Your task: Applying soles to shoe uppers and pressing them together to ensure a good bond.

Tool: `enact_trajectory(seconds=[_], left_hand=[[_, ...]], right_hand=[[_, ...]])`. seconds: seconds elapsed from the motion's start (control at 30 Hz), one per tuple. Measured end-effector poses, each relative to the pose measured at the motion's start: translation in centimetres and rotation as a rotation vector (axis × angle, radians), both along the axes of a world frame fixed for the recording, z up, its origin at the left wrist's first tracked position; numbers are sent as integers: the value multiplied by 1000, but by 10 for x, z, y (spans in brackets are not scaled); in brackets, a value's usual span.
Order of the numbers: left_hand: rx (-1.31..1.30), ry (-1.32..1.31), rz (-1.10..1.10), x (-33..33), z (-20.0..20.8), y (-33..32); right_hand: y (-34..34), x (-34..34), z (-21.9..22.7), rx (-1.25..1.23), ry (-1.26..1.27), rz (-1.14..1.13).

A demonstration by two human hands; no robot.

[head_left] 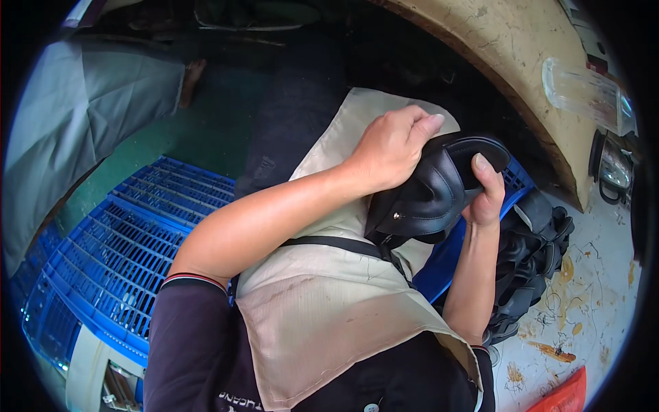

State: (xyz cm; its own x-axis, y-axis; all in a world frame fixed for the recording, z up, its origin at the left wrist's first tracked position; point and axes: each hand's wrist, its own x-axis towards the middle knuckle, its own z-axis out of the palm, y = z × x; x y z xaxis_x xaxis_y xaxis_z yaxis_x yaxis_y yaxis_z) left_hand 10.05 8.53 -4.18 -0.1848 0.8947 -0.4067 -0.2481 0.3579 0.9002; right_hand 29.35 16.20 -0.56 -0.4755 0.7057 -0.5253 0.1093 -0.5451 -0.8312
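A black leather sandal (434, 180) with wide stitched straps and a small metal stud rests over my lap, on the beige apron (322, 288). Gripping its open toe end from the right is my right hand (486, 192), thumb pressed on the insole and the fingers partly hidden beneath. My left hand (395, 147) is closed beside the sandal's left edge, its fingers curled in and the thumb against them. Whatever lies inside that closed hand, if anything, is hidden.
Blue plastic crates (117, 268) stand at the left, near a person's grey-clothed leg (75, 117). A pile of black sandals (525, 268) lies at the right on a stained white surface (583, 302). A clear plastic container (587, 95) sits by the worn tabletop (494, 41). Something red (563, 395) shows lower right.
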Motion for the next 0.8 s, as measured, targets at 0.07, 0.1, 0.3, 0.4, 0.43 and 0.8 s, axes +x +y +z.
enact_trajectory(seconds=[0.07,0.1,0.3,0.4,0.43,0.8], left_hand=[[102,-95,-12,0,-16,4],[151,-144,-16,0,-23,5],[142,-68,5,18,-11,9],[125,-30,4,23,-16,-5],[112,-18,-1,26,-20,-11],[59,56,-190,20,-15,-15]], right_hand=[[2,16,-10,-107,107,-7],[1,24,-13,-162,160,-12],[-5,40,-19,-158,238,-49],[0,43,-21,-202,258,-78],[-1,47,-22,-228,261,-98],[-8,58,-42,-326,522,-66]])
